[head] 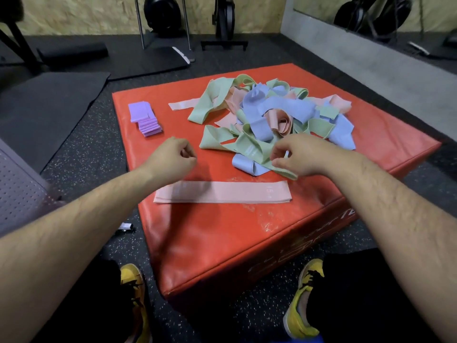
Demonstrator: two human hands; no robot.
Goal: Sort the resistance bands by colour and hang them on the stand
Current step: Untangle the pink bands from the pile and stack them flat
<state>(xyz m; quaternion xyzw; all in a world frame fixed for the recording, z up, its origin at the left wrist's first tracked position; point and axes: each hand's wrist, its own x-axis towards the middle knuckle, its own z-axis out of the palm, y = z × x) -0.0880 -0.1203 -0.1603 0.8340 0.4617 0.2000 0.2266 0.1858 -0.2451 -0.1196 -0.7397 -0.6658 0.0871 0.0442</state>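
Freeing the green band (249,148) pinched by the right hand (300,157) is best helped by the curled, empty left hand (173,157).

Free: bare red pad (180,125) between purple stack (146,120) and band heap (267,112), ahead of my left hand (173,157). Obstacle: pink band (222,193) across near side.

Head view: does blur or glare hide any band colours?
Head view: wide-angle bending toward the edges; left hand slightly motion-smeared; soft sheen across the red padded box; background dim; right hand, the green band at its fingers, the tangled pile and flat pink band read clearly.
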